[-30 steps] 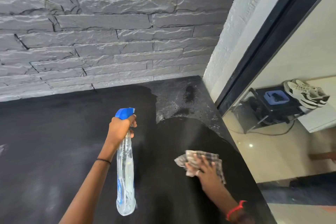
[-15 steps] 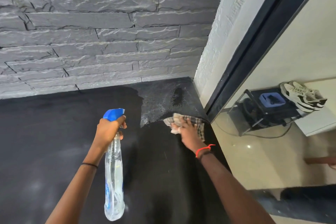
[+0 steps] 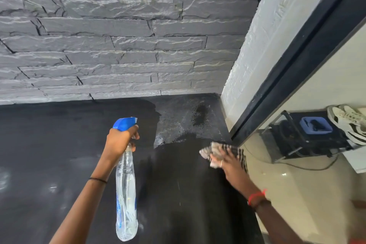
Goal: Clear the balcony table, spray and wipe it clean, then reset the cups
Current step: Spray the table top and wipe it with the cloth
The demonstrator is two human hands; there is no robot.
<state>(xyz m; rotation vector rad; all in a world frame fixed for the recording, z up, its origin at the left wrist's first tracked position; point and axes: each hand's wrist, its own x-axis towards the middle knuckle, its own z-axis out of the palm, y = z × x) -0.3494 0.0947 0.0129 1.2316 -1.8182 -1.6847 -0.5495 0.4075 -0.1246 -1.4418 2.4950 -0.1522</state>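
Diffuse daylight, fairly bright, no harsh contrast. Stone wall (image 3: 118,45) across the upper frame is lit from above, with pale highlights along the ridge tops and thin black shadow in the joints. Desk (image 3: 49,144) reads dark and matte, with dull hazy sheen at lower left. Wet patch (image 3: 178,123) right of centre glares pale grey. Tiled floor (image 3: 287,194) at right is the brightest area and carries one small specular dot. A faint darker band right of the spray bottle (image 3: 126,194) is probably its shadow. Wide-angle bend: the wall courses bow and the door frame (image 3: 307,55) leans steeply. Cloth (image 3: 221,150) and right hand (image 3: 231,164) are slightly motion-smeared; the centre is sharp.
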